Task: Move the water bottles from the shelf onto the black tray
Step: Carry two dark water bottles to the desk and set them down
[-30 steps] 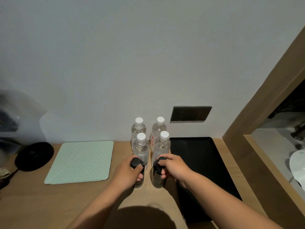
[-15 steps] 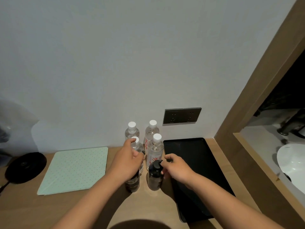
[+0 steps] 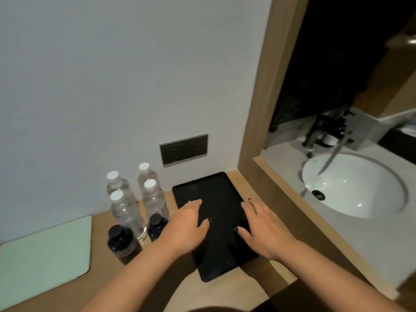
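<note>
The black tray (image 3: 216,194) lies flat on the wooden shelf (image 3: 108,282), against the wall. My left hand (image 3: 188,226) rests over the tray's left edge, and my right hand (image 3: 262,226) over its right edge, fingers spread, holding nothing. Left of the tray stand several clear water bottles (image 3: 126,210) with white caps, in two rows. In front of them stand two dark bottles with black caps (image 3: 120,243), the right one partly hidden by my left wrist.
A pale green dotted mat (image 3: 45,251) lies at the left of the shelf. A dark socket panel (image 3: 183,149) is on the wall above the tray. Right of a wooden frame (image 3: 256,109) is a white basin (image 3: 353,185) with a dark tap.
Both hands have let go of the two dark bottles and moved right onto the tray. The view has swung to the right, bringing the basin into sight.
</note>
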Motion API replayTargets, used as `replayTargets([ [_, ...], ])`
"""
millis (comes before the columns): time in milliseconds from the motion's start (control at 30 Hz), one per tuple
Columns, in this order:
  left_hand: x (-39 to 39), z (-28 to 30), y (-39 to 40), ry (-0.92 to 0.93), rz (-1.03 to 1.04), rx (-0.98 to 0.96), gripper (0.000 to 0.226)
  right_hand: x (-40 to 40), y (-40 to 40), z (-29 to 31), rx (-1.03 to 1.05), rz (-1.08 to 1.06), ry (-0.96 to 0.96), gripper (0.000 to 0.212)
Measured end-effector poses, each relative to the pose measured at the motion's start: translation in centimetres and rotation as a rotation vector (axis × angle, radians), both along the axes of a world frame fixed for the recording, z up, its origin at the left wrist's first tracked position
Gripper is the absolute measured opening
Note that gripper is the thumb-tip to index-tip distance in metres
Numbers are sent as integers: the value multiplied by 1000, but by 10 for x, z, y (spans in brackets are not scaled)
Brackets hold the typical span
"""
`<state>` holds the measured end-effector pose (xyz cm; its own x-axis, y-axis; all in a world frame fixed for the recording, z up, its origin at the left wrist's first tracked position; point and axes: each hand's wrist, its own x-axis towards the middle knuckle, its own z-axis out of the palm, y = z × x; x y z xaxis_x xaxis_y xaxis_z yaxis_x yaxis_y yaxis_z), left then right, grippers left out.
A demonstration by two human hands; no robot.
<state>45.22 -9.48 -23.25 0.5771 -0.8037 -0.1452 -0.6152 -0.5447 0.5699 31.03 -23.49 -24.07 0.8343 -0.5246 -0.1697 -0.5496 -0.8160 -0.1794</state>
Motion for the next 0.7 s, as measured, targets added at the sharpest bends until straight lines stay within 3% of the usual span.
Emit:
replayTargets([
  [233,-71,5,-58,-14,-135,5,62,-95,-48,4,21,-156,-48,76],
  [400,-144,20,-102,34,-249,1,45,-177,-80,8,51,-253,-69,79],
  [700,-278,27,-183,14,-436,36,46,-337,-130,17,67,-459,-120,74],
])
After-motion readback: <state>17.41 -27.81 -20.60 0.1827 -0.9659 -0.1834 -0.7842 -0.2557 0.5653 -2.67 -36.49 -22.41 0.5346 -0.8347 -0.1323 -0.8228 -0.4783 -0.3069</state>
